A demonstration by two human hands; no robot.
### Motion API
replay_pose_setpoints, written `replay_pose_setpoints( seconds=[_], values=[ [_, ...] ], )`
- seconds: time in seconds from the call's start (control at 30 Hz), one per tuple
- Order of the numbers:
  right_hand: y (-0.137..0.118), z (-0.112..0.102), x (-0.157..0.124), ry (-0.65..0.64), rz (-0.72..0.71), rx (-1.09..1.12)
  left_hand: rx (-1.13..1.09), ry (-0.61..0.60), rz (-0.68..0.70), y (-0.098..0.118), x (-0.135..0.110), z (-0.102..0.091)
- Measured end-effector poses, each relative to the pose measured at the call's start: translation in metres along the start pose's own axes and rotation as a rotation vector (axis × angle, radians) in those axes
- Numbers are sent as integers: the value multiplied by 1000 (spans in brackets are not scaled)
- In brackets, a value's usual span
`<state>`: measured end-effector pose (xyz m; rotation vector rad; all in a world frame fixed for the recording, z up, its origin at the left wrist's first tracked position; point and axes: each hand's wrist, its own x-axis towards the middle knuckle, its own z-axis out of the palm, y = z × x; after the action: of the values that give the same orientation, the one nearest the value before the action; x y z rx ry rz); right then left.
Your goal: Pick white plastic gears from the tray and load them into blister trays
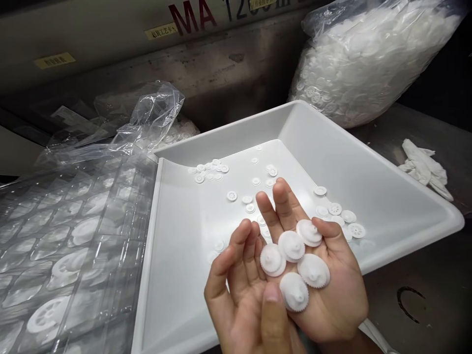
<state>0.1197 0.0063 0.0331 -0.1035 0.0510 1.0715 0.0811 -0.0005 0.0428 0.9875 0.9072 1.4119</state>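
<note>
Several small white plastic gears lie in the upturned palm of my right hand, each with a toothed rim and a raised hub. The right thumb rests against the farthest gear, and the fingers curve up around the group. Close beside it is my left hand, cupped palm up with its fingers curled and apart. Its thumb reaches to the edge of the nearest gears. Both hands are above a white plastic tray, where more loose white gears are scattered.
A clear plastic blister tray with white gears in its pockets stands at left. Crumpled clear film lies behind it. A large clear bag full of white parts stands back right, and a white glove lies near the tray's right edge.
</note>
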Motion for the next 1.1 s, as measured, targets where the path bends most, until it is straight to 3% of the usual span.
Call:
replay_pose_setpoints(
  seconds=[0.27,0.77,0.9,1.1],
  values=[
    [0,-4,-1,-136,-25,126,-13,6,68,-2,-3,4],
    [-2,-9,1,-106,-83,114,-33,93,179,-9,-4,13],
    [-3,-8,1,-90,-76,122,-53,119,110,-8,-5,10],
    [-4,-7,-1,-131,-72,133,-252,71,-117,-2,1,1]
  ],
)
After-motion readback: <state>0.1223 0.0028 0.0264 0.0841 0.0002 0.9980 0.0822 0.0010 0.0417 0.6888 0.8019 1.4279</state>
